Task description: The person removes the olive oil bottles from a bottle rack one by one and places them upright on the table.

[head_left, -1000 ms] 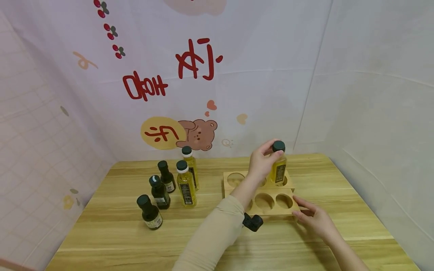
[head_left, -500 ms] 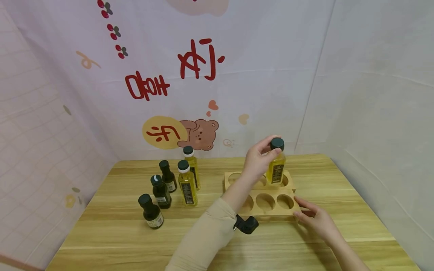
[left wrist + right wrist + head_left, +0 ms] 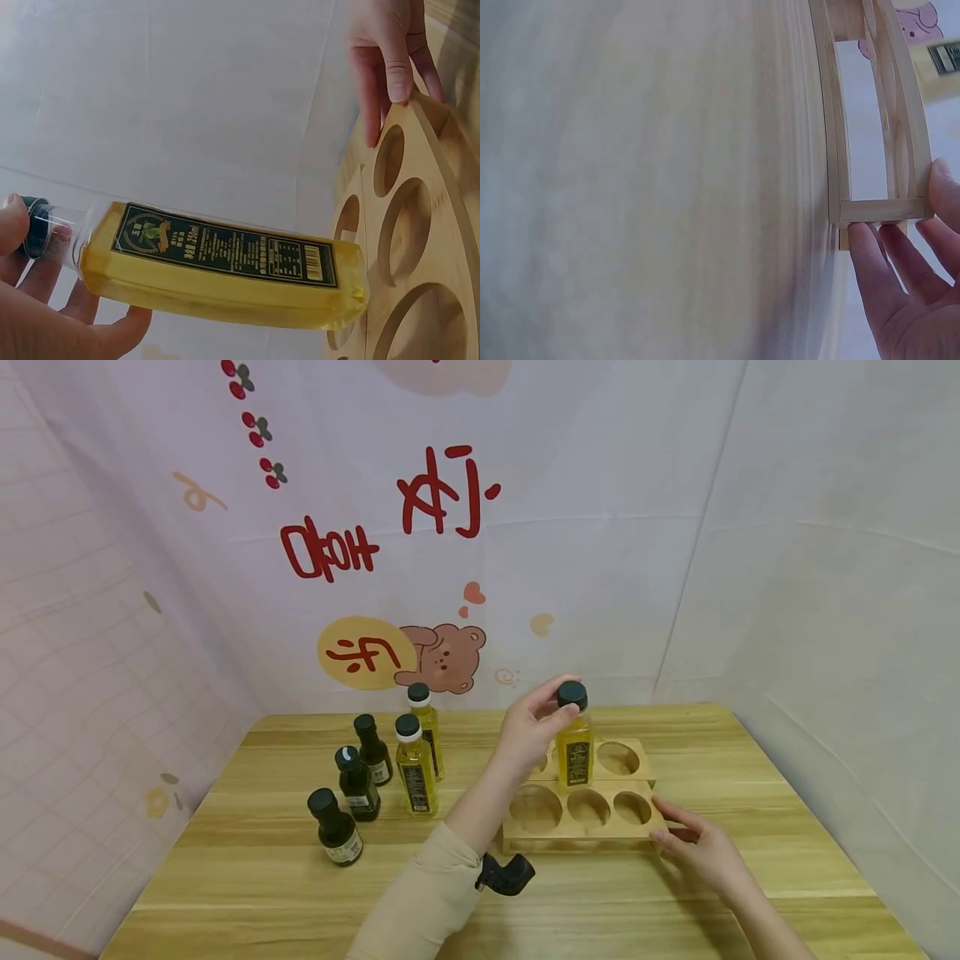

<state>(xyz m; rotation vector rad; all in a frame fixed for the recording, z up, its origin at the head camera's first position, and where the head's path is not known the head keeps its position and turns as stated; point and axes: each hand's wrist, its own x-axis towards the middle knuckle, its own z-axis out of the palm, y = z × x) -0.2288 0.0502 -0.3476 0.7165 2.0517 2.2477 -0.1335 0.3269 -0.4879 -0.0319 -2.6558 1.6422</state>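
My left hand [image 3: 528,727] holds a clear bottle of yellow oil [image 3: 576,756] by its neck, just under the dark green cap. The bottle is near upright in the head view, over the back tier of a stepped wooden bottle rack [image 3: 577,839] with round holes. Its base hides the back tier's middle hole; whether it touches the wood I cannot tell. In the left wrist view the bottle's dark label [image 3: 225,244] faces the camera. My right hand [image 3: 701,852] grips the rack's right end, thumb [image 3: 943,184] on one side and fingers [image 3: 874,270] against the end panel.
Left of the rack stand two more yellow oil bottles [image 3: 416,772] with green caps. Farther left are three small dark bottles [image 3: 341,839]. A printed white cloth [image 3: 600,568] hangs behind the wooden table [image 3: 247,893].
My left hand has lifted the oil bottle from the back tier's right hole and carried it left to the middle one. My right hand stays on the rack's end.
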